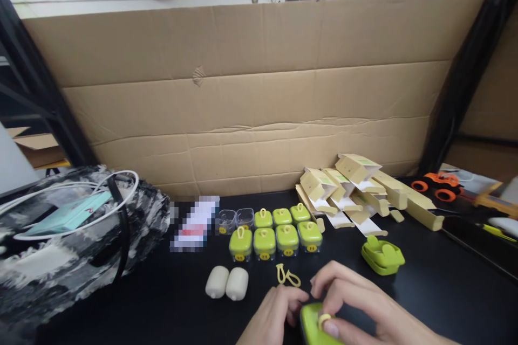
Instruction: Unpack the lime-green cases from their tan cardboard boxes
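My left hand (271, 319) and my right hand (360, 304) meet at the bottom edge over a green lid (311, 329). Both touch it. My right fingers pinch a small yellow loop on top of the lid. A loose yellow strap (286, 276) lies on the black table (437, 291) just beyond my hands. Further back stand several small clear boxes with green lids (275, 236). Two clear boxes without lids (235, 220) sit left of them. A stack of green lids (382, 255) rests to the right.
Two cream oval pieces (226, 282) lie left of my hands. A patterned bag (68, 237) with white cable fills the left. Folded tan cartons (356, 188) pile at the back right. A cardboard wall (251, 97) closes the back. An orange toy vehicle (439, 184) stands far right.
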Demonstrator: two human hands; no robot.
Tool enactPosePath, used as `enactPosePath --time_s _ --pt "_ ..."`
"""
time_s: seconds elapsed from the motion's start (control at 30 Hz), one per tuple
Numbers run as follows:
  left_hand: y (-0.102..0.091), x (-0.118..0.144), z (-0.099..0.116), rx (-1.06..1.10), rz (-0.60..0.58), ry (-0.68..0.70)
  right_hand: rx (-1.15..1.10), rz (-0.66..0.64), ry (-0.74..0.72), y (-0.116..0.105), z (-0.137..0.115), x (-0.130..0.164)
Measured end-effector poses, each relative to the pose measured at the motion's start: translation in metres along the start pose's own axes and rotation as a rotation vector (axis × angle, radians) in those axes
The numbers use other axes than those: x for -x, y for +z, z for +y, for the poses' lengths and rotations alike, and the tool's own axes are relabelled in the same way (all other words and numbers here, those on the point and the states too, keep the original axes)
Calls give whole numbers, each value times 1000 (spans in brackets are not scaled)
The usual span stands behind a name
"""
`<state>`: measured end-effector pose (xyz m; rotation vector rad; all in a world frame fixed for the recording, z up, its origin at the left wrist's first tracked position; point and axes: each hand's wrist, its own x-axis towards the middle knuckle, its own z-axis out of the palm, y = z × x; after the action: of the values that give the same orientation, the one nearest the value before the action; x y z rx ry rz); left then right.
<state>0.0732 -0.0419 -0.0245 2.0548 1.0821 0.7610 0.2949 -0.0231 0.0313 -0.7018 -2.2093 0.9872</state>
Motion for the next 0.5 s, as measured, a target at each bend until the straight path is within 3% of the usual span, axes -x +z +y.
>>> enactPosePath --time_s 0.13,0.27,0.37,0.47,0.5 --pt "4 -5 -9 -55 -4 32 -118 103 44 3 1 3" --pt "0 -6 -4 -26 -1 30 -260 382 125 -5 9 4" --pt "-28 -6 21 -29 85 52 -332 474 198 -11 12 1" --pt "-73 -21 49 -112 295 -14 -451 439 201 -8 13 0" --pt "-89 -31 55 -147 302 -61 -507 411 191 -5 13 0"
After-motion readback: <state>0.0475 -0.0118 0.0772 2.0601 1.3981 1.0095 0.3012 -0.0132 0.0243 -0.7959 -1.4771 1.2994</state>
